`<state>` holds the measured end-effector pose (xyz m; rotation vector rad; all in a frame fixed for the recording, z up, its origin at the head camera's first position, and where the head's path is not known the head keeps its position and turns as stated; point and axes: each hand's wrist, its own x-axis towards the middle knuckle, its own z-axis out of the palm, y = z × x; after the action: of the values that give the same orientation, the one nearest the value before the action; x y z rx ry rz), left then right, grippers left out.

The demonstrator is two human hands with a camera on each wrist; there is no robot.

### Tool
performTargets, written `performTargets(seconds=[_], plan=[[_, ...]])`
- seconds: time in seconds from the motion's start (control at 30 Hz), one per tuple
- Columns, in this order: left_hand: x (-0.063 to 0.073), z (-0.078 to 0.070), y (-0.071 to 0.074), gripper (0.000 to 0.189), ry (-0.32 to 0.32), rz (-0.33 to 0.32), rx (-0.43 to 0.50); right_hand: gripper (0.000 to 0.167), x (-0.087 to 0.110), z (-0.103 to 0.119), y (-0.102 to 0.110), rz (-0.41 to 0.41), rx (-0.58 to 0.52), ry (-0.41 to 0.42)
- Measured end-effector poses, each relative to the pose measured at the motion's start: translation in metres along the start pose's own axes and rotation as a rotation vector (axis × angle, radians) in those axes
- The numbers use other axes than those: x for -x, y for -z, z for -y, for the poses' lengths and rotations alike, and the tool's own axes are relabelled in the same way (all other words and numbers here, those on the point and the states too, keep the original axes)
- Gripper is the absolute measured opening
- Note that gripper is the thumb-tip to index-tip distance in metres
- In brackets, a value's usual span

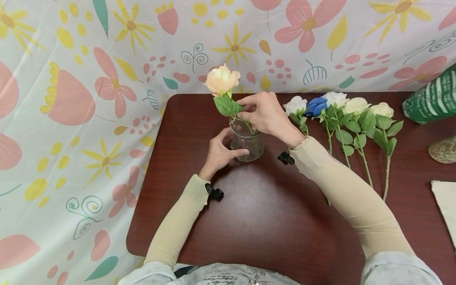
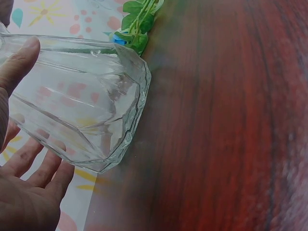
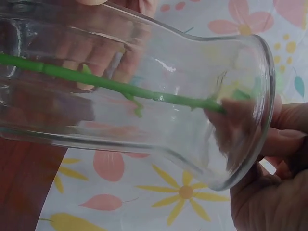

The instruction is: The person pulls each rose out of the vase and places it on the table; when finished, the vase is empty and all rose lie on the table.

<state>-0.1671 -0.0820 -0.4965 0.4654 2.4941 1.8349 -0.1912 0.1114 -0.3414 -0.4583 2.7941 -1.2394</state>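
Observation:
A clear glass vase (image 1: 246,143) stands on the table, and my left hand (image 1: 218,153) holds it, thumb across the near side. In the left wrist view the fingers (image 2: 41,171) spread round the faceted glass body (image 2: 77,96). My right hand (image 1: 267,113), at the vase's mouth, pinches a peach artificial rose (image 1: 222,80) just below its leaves. Through the glass in the right wrist view, the green stem (image 3: 120,87) runs down inside the vase. The exact pinch point is partly hidden behind the fingers of my right hand (image 3: 274,173).
Several artificial roses lie to the right: white ones, a blue rose (image 1: 316,107) and cream ones (image 1: 382,110). A green patterned container (image 1: 432,97) and a brownish round object (image 1: 443,150) stand farther right. Pale cloth (image 1: 445,206) lies at the right edge. A floral sheet (image 1: 196,31) hangs behind the table.

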Motion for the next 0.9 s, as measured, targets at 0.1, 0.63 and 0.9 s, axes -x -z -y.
performTargets(seconds=[0.1,0.63,0.9], plan=[[0.000,0.000,0.000,0.074,0.003,-0.001,-0.004,0.035,0.000,-0.003,0.001,-0.036,-0.021,0.013],[0.000,0.001,0.000,0.074,-0.017,-0.006,-0.023,0.035,0.002,-0.011,0.005,-0.145,-0.167,0.014],[0.000,0.001,0.000,0.076,-0.019,-0.008,-0.020,0.035,0.002,-0.015,0.006,-0.167,-0.229,-0.008]])
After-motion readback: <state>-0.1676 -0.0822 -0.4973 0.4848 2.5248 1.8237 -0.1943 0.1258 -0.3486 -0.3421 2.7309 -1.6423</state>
